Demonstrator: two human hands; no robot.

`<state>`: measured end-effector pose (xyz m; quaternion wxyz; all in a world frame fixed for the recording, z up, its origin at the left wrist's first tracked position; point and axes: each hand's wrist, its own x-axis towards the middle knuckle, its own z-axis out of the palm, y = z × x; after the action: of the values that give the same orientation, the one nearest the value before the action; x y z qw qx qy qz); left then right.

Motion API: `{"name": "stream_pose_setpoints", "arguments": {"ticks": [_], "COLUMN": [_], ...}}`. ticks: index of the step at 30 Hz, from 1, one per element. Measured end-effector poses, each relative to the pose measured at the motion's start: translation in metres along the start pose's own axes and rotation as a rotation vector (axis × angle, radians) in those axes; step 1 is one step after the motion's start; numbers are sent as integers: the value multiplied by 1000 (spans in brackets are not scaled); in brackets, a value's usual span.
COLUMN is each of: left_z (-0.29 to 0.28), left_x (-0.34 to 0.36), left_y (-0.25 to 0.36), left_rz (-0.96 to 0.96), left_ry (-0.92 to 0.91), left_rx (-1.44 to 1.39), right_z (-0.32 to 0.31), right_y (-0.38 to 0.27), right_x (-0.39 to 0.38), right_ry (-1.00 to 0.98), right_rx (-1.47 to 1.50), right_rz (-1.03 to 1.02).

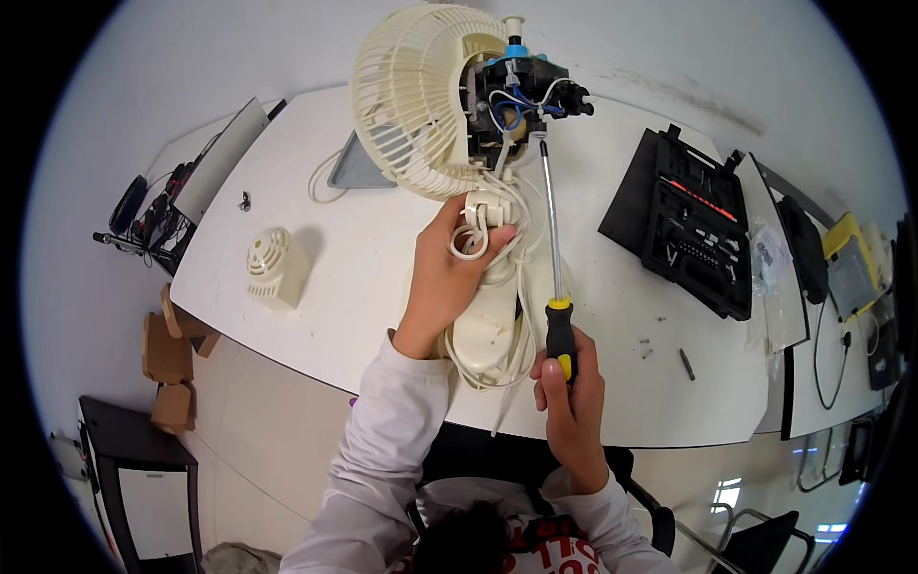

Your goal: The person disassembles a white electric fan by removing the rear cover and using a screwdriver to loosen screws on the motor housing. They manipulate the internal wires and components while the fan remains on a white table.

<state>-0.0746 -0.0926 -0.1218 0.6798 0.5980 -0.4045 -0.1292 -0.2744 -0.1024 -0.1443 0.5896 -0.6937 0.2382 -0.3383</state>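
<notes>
A cream electric fan [421,96] stands on the white table with its motor housing removed, so the dark motor [516,91] and blue and white wires show. My left hand [449,268] is closed around the fan's neck, where loops of white power cord [469,244] hang. In my right hand [574,407] is a screwdriver [555,239] with a black and yellow handle. Its long shaft points up, and the tip is at or very near the underside of the motor. The fan's base [486,335] lies partly under the cord, between my forearms.
A cream vented motor cover [275,268] stands at the left. An open black tool case [698,225] sits at the right. Small screws [645,346] and a dark bit [688,364] lie near the right front. Behind the fan is a grey tray [361,163].
</notes>
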Motion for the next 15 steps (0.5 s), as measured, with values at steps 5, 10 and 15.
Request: {"name": "stream_pose_setpoints", "arguments": {"ticks": [5, 10, 15], "left_z": [-3, -4, -3], "left_x": [0, -1, -2], "left_y": [-2, -1, 0], "left_rz": [-21, -46, -32], "left_ry": [5, 6, -6], "left_rx": [-15, -78, -89], "right_z": [2, 4, 6], "right_y": [-3, 2, 1], "right_x": [1, 0, 2], "right_ry": [8, 1, -7], "right_rx": [19, 5, 22], "right_rz": [23, -25, -18]}}
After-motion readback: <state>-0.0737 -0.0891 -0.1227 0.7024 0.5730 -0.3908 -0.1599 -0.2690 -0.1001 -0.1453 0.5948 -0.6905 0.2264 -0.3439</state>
